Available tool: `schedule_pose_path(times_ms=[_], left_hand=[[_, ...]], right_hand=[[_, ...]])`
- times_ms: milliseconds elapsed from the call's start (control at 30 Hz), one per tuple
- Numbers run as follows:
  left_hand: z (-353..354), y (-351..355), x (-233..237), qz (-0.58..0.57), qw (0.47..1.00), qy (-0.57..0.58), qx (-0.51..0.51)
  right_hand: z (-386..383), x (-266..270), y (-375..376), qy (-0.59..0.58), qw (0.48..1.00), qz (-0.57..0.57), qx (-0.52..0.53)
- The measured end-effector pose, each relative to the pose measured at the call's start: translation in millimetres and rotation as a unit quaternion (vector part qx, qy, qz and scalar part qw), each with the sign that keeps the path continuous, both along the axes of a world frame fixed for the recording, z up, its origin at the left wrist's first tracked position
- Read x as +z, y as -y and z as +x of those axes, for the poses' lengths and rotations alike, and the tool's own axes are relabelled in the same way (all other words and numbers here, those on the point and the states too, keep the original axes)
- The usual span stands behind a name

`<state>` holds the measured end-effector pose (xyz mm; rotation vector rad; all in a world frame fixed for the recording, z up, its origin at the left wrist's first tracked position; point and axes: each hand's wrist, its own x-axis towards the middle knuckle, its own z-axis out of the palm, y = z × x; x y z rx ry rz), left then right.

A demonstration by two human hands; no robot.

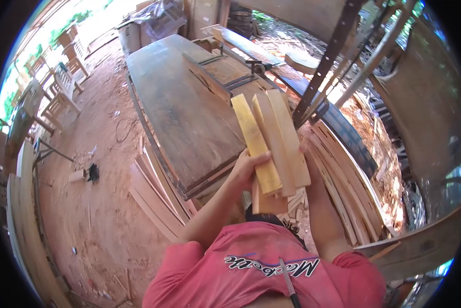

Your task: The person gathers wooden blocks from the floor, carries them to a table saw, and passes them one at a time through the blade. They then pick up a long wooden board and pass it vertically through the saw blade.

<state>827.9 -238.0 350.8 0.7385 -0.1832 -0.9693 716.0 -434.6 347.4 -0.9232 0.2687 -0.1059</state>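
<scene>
Between my two hands is a bundle of short wooden boards (276, 138), held up in front of my chest. The leftmost board is yellower than the others, and one shorter end sticks out at the bottom. My left hand (253, 163) is closed around the bundle's left side, with the thumb across the yellow board. On the opposite side my right hand (306, 154) presses against the bundle, its fingers mostly hidden behind the wood. Just beyond the boards lies a large worktable (184, 113) with a machine fence on it.
Long planks (343, 179) lean in a stack at the right. More planks (156, 190) lie beside the table's near left corner. Wooden chairs (61, 87) stand at the far left on the dirt floor (107, 215). A dark perforated metal post (328, 61) rises beyond the right hand.
</scene>
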Motion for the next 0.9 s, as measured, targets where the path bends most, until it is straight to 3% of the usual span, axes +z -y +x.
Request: schedule_pose_path(times_ms=[133, 200, 400, 467, 567, 600, 633, 667, 700, 733, 800, 833, 900], left_hand=[[56, 57, -11, -0.031, 0.999, 0.031, 0.021], [82, 81, -9, -0.077, 0.995, -0.029, 0.064], [172, 115, -33, 0.003, 0.991, 0.079, 0.110], [198, 124, -39, 0.030, 0.987, 0.078, 0.137], [222, 140, -37, 0.083, 0.973, 0.087, 0.197], [224, 145, -40, 0.090, 0.974, 0.078, 0.194], [226, 149, -43, 0.168, 0.952, 0.185, 0.177], [229, 151, -45, 0.242, 0.912, 0.291, 0.156], [230, 162, -65, 0.401, 0.773, 0.433, 0.232], [225, 164, -65, 0.409, 0.773, 0.427, 0.229], [224, 166, -60, 0.482, 0.713, 0.432, 0.270], [219, 165, -43, 0.486, 0.711, 0.429, 0.270], [204, 160, -15, 0.566, 0.700, 0.411, 0.145]], right_hand=[[79, 2, 69, -0.019, 0.997, -0.038, 0.059], [120, 13, 92, -0.025, 0.992, -0.106, 0.056], [235, -7, 155, -0.110, 0.984, -0.082, 0.114], [275, -23, 167, -0.084, 0.965, -0.226, 0.108], [328, -39, 161, -0.077, 0.948, -0.301, 0.062], [341, -41, 157, -0.105, 0.915, -0.388, 0.040], [351, -35, 154, -0.129, 0.872, -0.472, 0.019], [357, -26, 154, -0.133, 0.874, -0.468, 0.024], [358, -11, 150, -0.174, 0.831, -0.527, 0.029], [359, -7, 147, -0.212, 0.783, -0.583, 0.036], [365, -38, 159, -0.161, 0.782, -0.599, 0.068], [356, -36, 154, -0.168, 0.750, -0.635, 0.078], [338, -22, 140, -0.224, 0.661, -0.710, 0.091]])
